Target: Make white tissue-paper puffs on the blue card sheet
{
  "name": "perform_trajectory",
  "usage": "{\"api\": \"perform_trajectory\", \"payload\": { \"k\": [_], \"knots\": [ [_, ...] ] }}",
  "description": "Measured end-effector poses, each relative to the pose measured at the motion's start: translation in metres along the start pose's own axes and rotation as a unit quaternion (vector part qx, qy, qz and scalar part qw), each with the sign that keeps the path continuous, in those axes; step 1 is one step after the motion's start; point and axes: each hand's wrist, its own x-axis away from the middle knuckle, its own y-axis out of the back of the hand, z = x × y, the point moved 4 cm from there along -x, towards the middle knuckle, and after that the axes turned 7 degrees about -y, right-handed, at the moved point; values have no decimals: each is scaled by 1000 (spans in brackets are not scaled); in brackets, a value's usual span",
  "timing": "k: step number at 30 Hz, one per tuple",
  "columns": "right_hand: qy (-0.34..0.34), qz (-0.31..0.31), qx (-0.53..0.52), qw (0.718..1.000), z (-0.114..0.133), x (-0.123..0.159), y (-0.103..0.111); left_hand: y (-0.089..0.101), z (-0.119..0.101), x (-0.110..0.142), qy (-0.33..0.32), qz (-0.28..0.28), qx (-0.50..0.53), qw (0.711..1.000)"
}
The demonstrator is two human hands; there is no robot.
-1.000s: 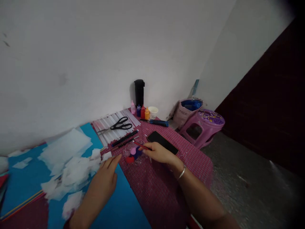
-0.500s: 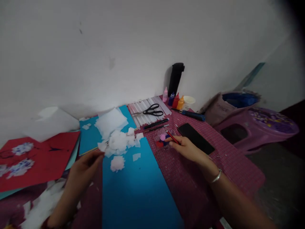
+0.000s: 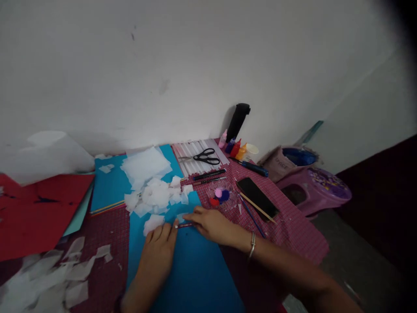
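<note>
My right hand (image 3: 211, 226) is closed in a pinch on a thin red brush (image 3: 183, 225), whose tip points left over a blue paper sheet (image 3: 195, 274). A small white paper scrap (image 3: 180, 217) lies just above the brush tip. My left hand (image 3: 159, 248) lies flat on the blue sheet with fingers stretched out, its fingertips beside the brush tip and holding nothing. A heap of white paper scraps (image 3: 156, 195) sits just beyond both hands. A clear palette (image 3: 219, 195) with pink, red and blue paint is right of the heap.
On the pink checked mat (image 3: 293, 234) lie a black phone (image 3: 257, 198), two loose brushes (image 3: 252, 211), pens (image 3: 208, 175) and scissors (image 3: 203, 156). Paint bottles (image 3: 233, 148) and a black flask (image 3: 238, 121) stand by the wall. A red sheet (image 3: 35, 208) lies left, a pink stool (image 3: 319, 187) right.
My right hand has carried the red brush from the palette down-left onto the blue sheet. My left hand has moved right and now lies flat beside the brush tip. The camera has shifted.
</note>
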Motion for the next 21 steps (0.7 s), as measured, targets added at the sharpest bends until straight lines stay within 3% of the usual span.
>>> {"api": "perform_trajectory", "payload": {
  "k": [6,14,16,18,19,20,21],
  "knots": [
    [58,-4,163,985,7,-8,-15,0,4,0,0,-5,21,1000],
    [76,25,163,983,6,-4,-14,0,0,-1,0,26,20,999],
    [69,37,96,992,3,-4,-9,0,0,-2,0,26,15,1000],
    [33,23,-59,997,-3,-5,1,0,-1,-2,1,21,8,1000],
    [1,11,-172,985,-8,-6,8,0,-1,-3,-1,17,4,1000],
    [-35,0,-299,954,-14,-7,13,0,-1,-3,-4,13,-1,1000],
    [-73,-5,-424,903,-19,-7,16,-1,-1,-3,-6,8,-6,1000]
  ]
}}
